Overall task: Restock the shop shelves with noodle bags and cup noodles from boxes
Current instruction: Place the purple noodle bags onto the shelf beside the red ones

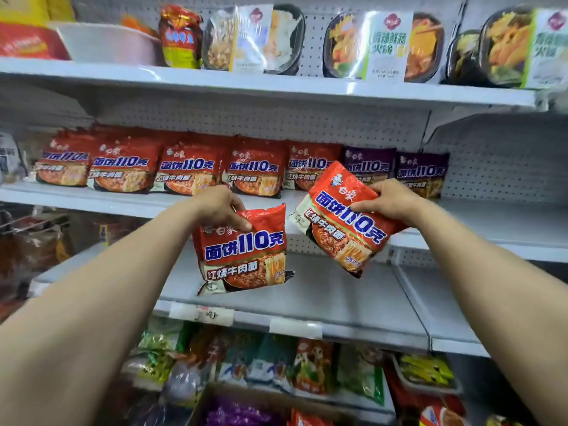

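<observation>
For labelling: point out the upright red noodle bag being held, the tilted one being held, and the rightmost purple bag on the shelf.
Upright red noodle bag [244, 250]: head view, blue front lettering.
Tilted red noodle bag [335, 232]: head view, middle of its front.
Rightmost purple bag [422, 172]: head view, its front lettering.

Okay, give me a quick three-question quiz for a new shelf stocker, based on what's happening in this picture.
1. True or false: the left hand holds nothing.
2. On the middle shelf, the purple bags stand at which end of the row? A) left B) right C) centre
3. Fill in: the red bag that is clearly tilted is held by the ____ hand.

Key
1. False: it grips a red noodle bag by a top corner.
2. B.
3. Right: the right hand grips the tilted red bag.
</observation>
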### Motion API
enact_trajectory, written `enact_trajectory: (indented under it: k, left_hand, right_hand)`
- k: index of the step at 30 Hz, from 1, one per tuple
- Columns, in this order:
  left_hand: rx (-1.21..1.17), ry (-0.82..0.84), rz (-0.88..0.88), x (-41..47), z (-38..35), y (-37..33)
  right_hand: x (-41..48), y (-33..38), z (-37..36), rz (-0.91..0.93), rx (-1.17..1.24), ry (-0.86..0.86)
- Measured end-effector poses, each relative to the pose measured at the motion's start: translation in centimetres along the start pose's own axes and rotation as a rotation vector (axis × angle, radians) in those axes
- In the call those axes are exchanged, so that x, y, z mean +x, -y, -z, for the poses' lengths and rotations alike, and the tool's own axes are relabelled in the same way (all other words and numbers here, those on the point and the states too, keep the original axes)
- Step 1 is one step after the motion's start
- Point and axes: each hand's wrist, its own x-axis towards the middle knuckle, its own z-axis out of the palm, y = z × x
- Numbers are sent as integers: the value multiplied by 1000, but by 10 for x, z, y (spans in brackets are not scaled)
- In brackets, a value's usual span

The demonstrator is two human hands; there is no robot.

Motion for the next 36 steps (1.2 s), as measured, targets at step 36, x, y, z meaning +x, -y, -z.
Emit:
enact_trajectory:
  k: [36]
  left_hand:
    - [471, 19, -26, 285, 99, 4]
  right_hand:
    - [313, 38, 11, 394, -421, 156]
